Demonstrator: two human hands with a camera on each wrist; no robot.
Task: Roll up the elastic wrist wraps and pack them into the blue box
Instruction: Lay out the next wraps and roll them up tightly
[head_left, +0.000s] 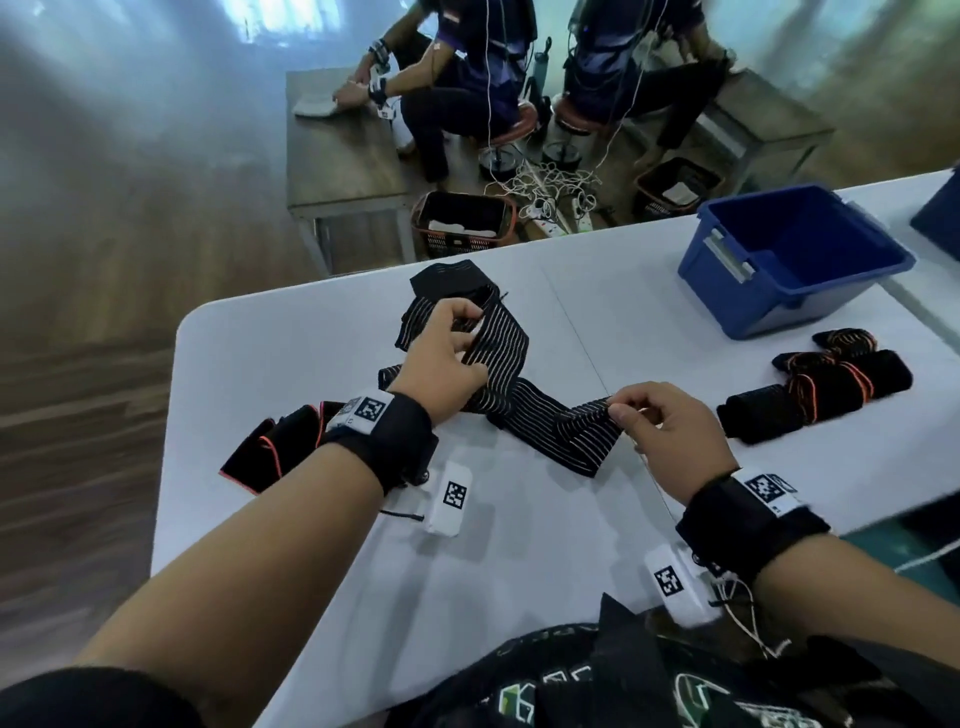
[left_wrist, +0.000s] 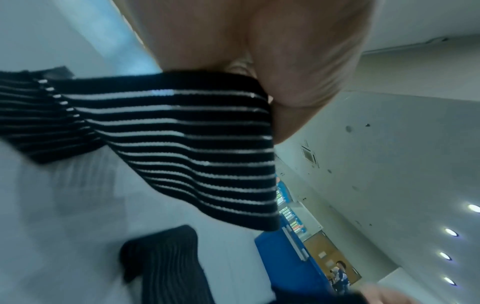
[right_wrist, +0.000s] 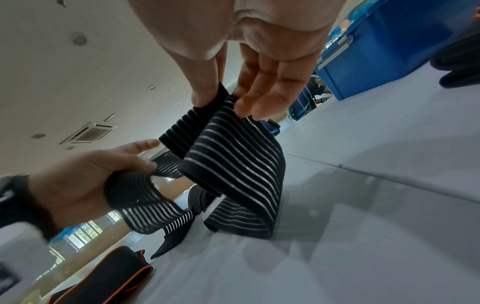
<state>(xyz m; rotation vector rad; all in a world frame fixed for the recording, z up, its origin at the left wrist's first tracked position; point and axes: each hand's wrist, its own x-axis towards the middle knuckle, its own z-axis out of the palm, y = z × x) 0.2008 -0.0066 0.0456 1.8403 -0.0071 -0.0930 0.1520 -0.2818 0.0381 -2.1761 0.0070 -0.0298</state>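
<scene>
the striped wrap (head_left: 498, 374) is a long black elastic band with thin white lines running along its length. it is unrolled and twisted, lying partly on the white table (head_left: 519, 545) and partly lifted. its long axis runs from the far centre of the table, where a plain black end section lies flat, toward the near right, with one twist about midway. in the right wrist view the band hangs from the fingers in a fold whose lowest loop touches the table.

the left hand (head_left: 441, 369) grips the middle portion of the band, fingers curled round it, above the table. the right hand (head_left: 660, 421) pinches the near end between thumb and fingertips; its other fingers are loosely bent.

to the near left, under the left wrist, lies an orange-edged wrap (head_left: 265, 452), flat and unrolled. to the right, well apart from the striped wrap, rolled wraps (head_left: 810, 389) with orange lines lie bunched together on the table. beyond them stands the blue box (head_left: 789, 260), open at the top, near the table's far right edge; no wrap shows inside it.
</scene>
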